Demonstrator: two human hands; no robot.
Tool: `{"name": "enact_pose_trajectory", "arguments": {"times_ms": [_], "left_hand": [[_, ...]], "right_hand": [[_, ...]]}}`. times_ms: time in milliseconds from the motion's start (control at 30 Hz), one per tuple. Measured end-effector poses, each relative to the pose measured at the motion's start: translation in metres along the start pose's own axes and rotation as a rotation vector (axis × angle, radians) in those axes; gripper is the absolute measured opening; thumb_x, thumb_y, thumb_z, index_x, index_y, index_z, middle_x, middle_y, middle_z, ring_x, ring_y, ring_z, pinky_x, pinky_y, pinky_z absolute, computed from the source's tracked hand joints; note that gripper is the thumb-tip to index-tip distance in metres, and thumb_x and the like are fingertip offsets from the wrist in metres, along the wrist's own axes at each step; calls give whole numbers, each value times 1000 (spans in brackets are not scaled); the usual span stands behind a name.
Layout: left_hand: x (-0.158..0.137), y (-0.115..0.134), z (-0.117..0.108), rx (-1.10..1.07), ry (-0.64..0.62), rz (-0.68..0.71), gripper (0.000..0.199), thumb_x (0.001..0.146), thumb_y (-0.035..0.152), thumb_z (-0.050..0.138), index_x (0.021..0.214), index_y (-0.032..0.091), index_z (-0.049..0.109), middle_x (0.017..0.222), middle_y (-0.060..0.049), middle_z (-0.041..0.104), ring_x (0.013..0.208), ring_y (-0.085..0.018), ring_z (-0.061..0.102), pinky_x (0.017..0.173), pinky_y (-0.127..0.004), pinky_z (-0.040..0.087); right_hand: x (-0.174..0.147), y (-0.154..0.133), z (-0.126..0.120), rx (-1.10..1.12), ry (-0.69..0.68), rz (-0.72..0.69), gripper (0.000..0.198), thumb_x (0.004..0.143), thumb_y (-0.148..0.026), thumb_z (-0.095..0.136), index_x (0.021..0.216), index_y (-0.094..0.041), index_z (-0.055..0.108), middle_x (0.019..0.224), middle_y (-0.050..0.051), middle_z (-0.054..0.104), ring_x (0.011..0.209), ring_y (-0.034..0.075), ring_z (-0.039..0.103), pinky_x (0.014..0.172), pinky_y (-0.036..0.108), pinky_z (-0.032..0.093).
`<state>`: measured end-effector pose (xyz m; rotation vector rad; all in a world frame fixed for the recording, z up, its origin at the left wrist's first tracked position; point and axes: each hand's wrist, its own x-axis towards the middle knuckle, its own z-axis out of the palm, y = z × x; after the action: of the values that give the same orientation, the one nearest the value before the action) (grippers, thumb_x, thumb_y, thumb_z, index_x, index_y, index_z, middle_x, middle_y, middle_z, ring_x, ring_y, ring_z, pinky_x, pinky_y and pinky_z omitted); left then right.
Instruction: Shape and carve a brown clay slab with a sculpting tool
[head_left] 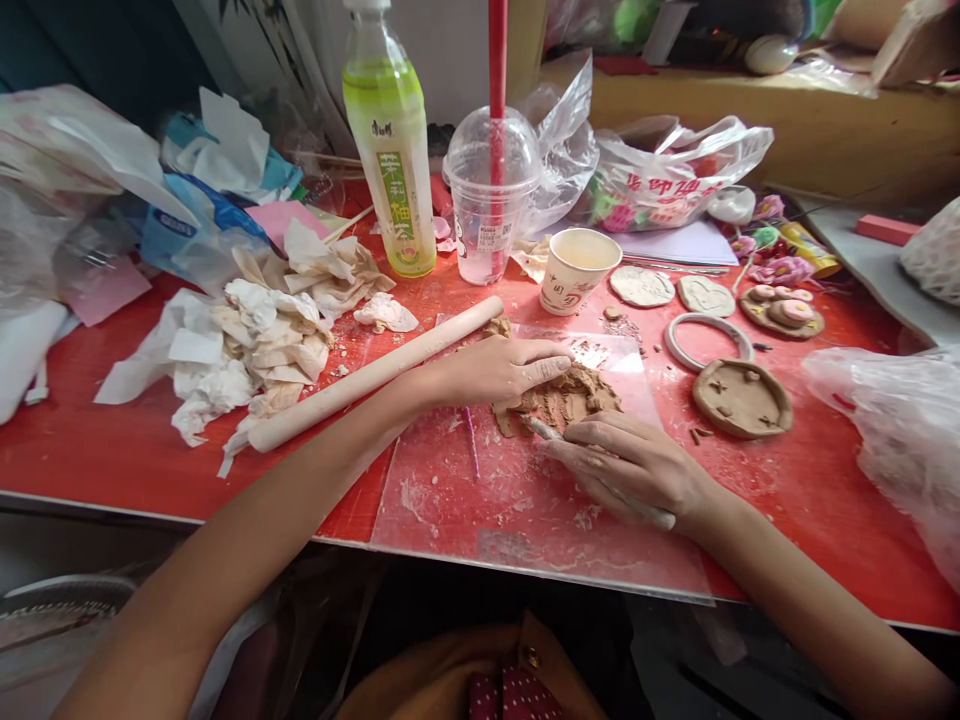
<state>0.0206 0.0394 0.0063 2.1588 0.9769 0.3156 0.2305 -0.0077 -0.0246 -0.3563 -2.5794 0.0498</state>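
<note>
A rough, uneven slab of brown clay [577,395] lies on a clear plastic sheet [442,500]. My left hand [502,370] rests on the clay's upper left part with its fingers stretched out. My right hand [637,460], at the clay's lower edge, is closed around a slim, pale clay-modelling tool [661,518]. The tool's tip points left and touches or nearly touches the slab; its exact shape is unclear. Just beyond my left forearm lies a wooden rolling pin [367,378]. A thin purple stick [472,445] sits on the sheet below my left hand.
Crumpled tissues [262,340] lie at left. Behind the clay stand a green drink bottle [391,150], a plastic cup [487,210] with a red straw and a paper cup [574,270]. To the right are a ring [675,350], a shallow clay dish [742,400] and a plastic bag [900,430].
</note>
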Motion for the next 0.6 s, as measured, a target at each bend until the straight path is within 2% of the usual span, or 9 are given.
{"name": "enact_pose_trajectory", "arguments": {"times_ms": [133, 267, 433, 600], "left_hand": [[0, 1, -1, -2, 5, -3, 37, 94, 37, 30, 119, 20, 51, 128, -2, 53, 115, -13, 49, 99, -24, 33], [-1, 2, 0, -2, -2, -9, 36, 94, 35, 28, 115, 19, 53, 124, -2, 55, 113, -13, 50, 97, -24, 35], [0, -3, 2, -12, 0, 34, 35, 94, 38, 28, 110, 20, 54, 117, -1, 58, 109, -13, 52, 96, -24, 36], [0, -5, 1, -34, -9, 54, 37, 95, 36, 26, 113, 20, 53, 120, -1, 57, 110, -13, 51, 98, -24, 34]], "right_hand": [[8, -1, -1, -17, 26, -3, 28, 81, -5, 49, 109, -11, 52, 81, 9, 64, 70, 15, 57, 58, 29, 47], [11, 2, 0, -4, 71, 53, 28, 82, -6, 47, 108, -13, 55, 84, 10, 64, 76, 16, 60, 63, 29, 50], [13, 3, 4, 88, 94, 203, 32, 82, -6, 48, 111, -15, 56, 90, 11, 65, 81, 17, 62, 67, 30, 51], [17, -3, -5, 227, 241, 391, 25, 81, -6, 49, 98, -18, 63, 83, 7, 64, 74, 14, 61, 65, 28, 51]]}}
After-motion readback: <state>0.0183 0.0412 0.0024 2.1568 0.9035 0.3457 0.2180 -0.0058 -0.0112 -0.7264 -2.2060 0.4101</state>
